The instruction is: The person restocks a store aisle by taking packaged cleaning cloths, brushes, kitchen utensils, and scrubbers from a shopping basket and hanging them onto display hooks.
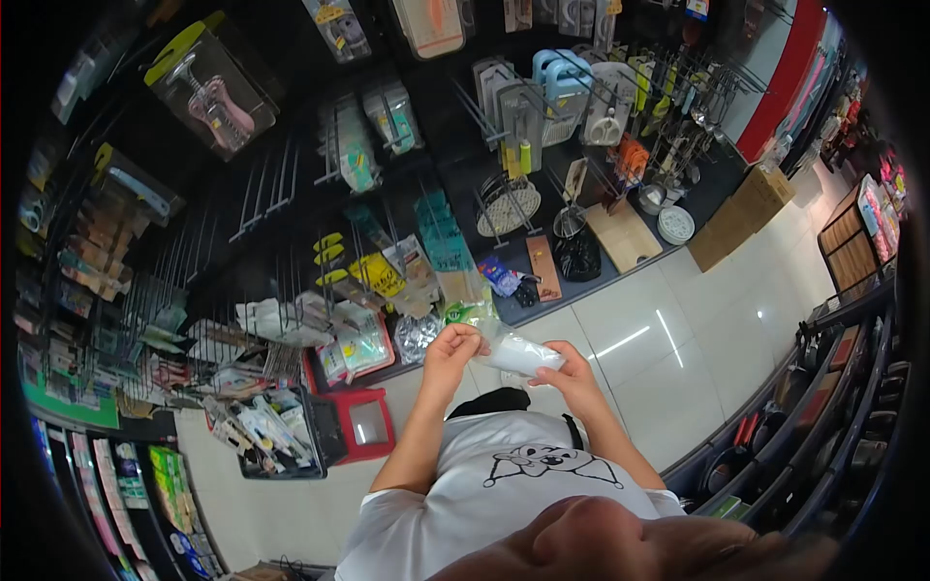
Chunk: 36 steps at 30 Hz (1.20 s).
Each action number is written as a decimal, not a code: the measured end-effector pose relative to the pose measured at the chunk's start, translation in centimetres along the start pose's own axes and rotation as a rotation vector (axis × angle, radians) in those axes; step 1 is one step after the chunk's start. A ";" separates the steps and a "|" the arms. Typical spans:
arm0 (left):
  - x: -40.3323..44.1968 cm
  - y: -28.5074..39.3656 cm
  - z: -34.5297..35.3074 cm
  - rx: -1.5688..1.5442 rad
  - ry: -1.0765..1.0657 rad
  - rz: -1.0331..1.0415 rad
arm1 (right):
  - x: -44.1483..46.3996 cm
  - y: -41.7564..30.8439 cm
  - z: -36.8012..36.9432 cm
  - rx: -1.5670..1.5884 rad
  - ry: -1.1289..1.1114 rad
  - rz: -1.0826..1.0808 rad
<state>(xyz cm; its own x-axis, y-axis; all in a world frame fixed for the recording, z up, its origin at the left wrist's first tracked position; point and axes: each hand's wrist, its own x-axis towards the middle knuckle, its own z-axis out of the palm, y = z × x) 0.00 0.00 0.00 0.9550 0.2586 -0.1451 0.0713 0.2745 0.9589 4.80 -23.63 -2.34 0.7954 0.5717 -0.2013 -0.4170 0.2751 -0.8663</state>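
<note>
In front of my chest I hold a clear plastic packet (526,355) with a white rolled item inside and a green label at its far end. The kind of item is hard to make out. My left hand (455,351) pinches the labelled end between thumb and fingers. Around the opposite end, the fingers of my right hand (567,371) are closed, with the thumb on top. The packet is tilted, its right end closer to my body. Just beyond it is a crinkled silver packet (418,335).
A wall rack of metal hooks carries packaged kitchen tools such as blue cutting boards (562,87). A wooden board (620,235) and a cardboard box (741,215) stand low at right. Left are a dark basket (281,468) full of packages and a red stool (364,426). Shelves of pans (727,465) line the right.
</note>
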 end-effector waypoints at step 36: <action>8.8 6.3 -3.1 0.169 0.360 0.351 | 19.5 -8.7 9.7 -0.805 -0.503 -0.305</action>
<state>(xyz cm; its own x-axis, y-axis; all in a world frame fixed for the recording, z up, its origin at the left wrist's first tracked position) 7.96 6.84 4.00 0.7727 0.6179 0.1457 -0.1608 -0.0315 0.9865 19.71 -7.40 5.73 0.4620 0.8761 0.1377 0.3453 -0.0347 -0.9378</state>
